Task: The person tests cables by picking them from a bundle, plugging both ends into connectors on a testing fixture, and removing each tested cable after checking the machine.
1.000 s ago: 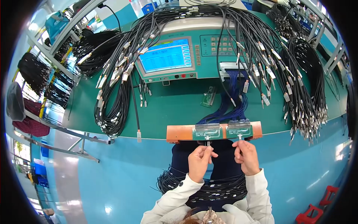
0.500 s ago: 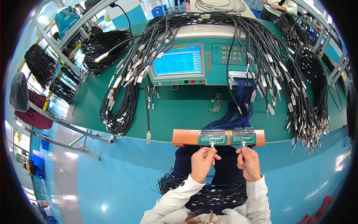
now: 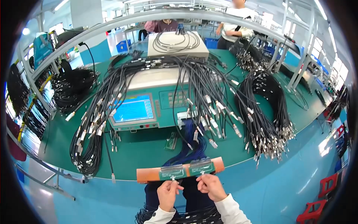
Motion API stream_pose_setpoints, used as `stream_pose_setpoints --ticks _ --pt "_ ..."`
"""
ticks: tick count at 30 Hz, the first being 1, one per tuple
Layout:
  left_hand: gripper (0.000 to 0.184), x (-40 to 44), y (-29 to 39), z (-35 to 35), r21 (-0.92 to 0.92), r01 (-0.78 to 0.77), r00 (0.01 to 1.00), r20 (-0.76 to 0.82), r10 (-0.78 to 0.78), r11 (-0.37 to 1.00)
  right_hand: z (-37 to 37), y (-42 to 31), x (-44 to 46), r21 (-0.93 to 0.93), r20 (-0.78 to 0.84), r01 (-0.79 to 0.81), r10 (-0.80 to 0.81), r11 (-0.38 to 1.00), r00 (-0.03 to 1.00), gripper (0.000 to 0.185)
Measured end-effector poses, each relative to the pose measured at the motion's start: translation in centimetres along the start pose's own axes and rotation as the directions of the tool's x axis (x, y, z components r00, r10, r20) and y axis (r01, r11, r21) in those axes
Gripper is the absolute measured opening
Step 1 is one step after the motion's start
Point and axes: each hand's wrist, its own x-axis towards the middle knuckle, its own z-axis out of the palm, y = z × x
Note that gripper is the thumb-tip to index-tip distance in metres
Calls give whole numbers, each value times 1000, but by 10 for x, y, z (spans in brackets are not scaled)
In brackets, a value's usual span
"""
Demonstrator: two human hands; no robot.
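Observation:
At the table's front edge lies an orange fixture [image 3: 148, 175] with two green circuit boards, the left board [image 3: 166, 173] and the right board [image 3: 197, 168]. My left hand [image 3: 167, 194] pinches a small cable connector [image 3: 173, 178] at the lower edge of the left board. Just below the right board, my right hand [image 3: 212, 187] has its fingers pinched on another small connector [image 3: 202, 173]. Blue wires [image 3: 192, 140] run from the boards back to the green tester [image 3: 162, 108] with a lit screen [image 3: 133, 110]. Black cables [image 3: 186, 217] lie across my lap.
Bundles of black cables [image 3: 266, 123] hang over the tester and the green table [image 3: 138, 155]. A loose green board [image 3: 171, 142] lies behind the fixture. Metal rails [image 3: 156, 16] cross above. Two people are beyond, one standing person [image 3: 233, 26]. Red stools [image 3: 311, 211] stand at lower right.
The view has tilted up and turned right, bringing the people and rails into sight. The left connector, below its board one second ago, now meets the board's edge. Both hands remain pinched.

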Motion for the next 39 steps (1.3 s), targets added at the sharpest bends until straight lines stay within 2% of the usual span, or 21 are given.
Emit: stream_pose_setpoints --ticks 14,19,21,22,24,26,27,28,30,31,32,33,34,36,37,39 --pt "17 1 -4 -1 -55 -53 998 14 54 997 3 -5 0 -38 -5 8 -8 999 1000 26" --pt "21 -2 1 -2 30 -92 995 49 90 995 0 3 1 -119 -25 68 -71 991 997 28" --pt "21 -1 1 -3 30 -65 996 63 63 997 -1 6 1 -136 -9 114 -117 984 993 28" --pt "22 -1 0 -4 86 -60 996 64 55 994 -2 4 2 -147 15 140 -140 979 990 29" --pt "27 -1 -3 -5 121 -105 993 72 96 987 -6 6 6 -231 14 158 -159 960 987 30" --pt "32 0 -1 -10 171 -40 995 95 24 984 -13 9 13 -363 60 220 -213 905 975 32" --pt "34 2 -13 -14 158 -33 994 109 15 987 -12 9 12 -350 23 171 -175 921 984 31" --pt "39 -6 3 -19 242 20 991 123 -51 970 -9 6 7 -339 -29 123 -141 933 990 31" --pt "42 -32 23 -32 432 -244 969 76 234 869 5 -7 -12 -479 -99 118 -187 870 977 29" --pt "45 -44 40 -46 478 -305 950 97 296 824 -4 -7 -13 -603 -72 218 -324 767 943 27" --pt "39 -50 50 -64 523 -452 879 125 460 723 -19 -7 -14 -708 -28 297 -446 641 895 25" --pt "29 -62 79 -82 407 -306 949 59 309 861 -24 -9 -21 -727 -50 316 -506 609 861 24" --pt "22 -63 94 -107 517 -345 915 0 403 783 -28 -14 -28 -745 -69 337 -569 576 819 22" --pt "21 -41 96 -171 584 -300 816 -252 520 754 -38 -20 -43 -761 -74 370 -639 533 766 20" --pt "20 -26 96 -210 664 -205 762 -353 543 719 -39 -22 -51 -759 -67 374 -635 533 769 20" --pt "19 13 77 -299 713 -105 616 -501 609 693 -37 -26 -65 -750 -150 326 -628 575 764 25"
